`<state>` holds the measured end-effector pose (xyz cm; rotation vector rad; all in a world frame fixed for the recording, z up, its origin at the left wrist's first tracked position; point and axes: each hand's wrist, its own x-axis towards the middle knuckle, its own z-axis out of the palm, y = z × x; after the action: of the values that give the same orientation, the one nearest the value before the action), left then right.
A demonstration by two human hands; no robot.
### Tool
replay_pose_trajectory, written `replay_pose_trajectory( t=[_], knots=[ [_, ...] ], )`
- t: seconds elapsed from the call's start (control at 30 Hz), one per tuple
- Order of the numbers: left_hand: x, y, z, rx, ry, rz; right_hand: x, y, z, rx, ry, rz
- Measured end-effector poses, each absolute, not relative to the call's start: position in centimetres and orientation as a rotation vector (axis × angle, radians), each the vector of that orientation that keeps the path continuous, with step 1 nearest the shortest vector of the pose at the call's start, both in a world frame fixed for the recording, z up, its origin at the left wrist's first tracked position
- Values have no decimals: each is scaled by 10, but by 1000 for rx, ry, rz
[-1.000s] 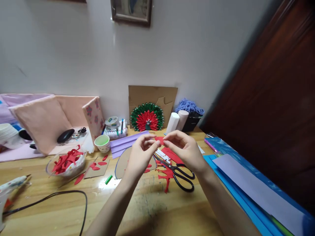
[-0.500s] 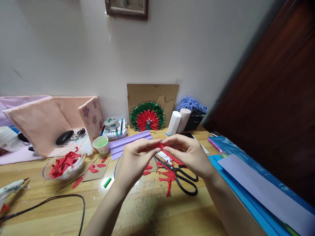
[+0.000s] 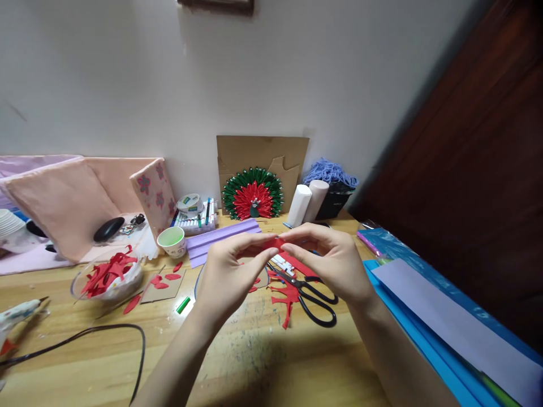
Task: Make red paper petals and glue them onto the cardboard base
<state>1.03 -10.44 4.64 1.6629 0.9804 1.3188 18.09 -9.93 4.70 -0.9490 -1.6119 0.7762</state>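
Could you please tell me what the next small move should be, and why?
I would probably pinch the small red piece a little more firmly: the left hand and right hand both seem to have fingertips on it, while the black-handled scissors lie unheld on the table, so finger shaping looks handier than cutting.

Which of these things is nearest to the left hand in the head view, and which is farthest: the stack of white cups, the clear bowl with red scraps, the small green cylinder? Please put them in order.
From the left hand:
1. small green cylinder, just to its left
2. clear bowl with red scraps, farther left
3. stack of white cups, at the left picture edge
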Motion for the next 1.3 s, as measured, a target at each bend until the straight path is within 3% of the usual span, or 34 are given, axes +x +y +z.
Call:
replay_pose_trajectory(
  t=[0.3, 1.3],
  knots=[
    [10, -105, 45, 1784, 924, 1370, 181, -102, 45, -879, -1563, 852],
    [6, -108, 52, 2005, 978, 1401, 180, -102, 42, -876, -1768, 534]
  ],
)
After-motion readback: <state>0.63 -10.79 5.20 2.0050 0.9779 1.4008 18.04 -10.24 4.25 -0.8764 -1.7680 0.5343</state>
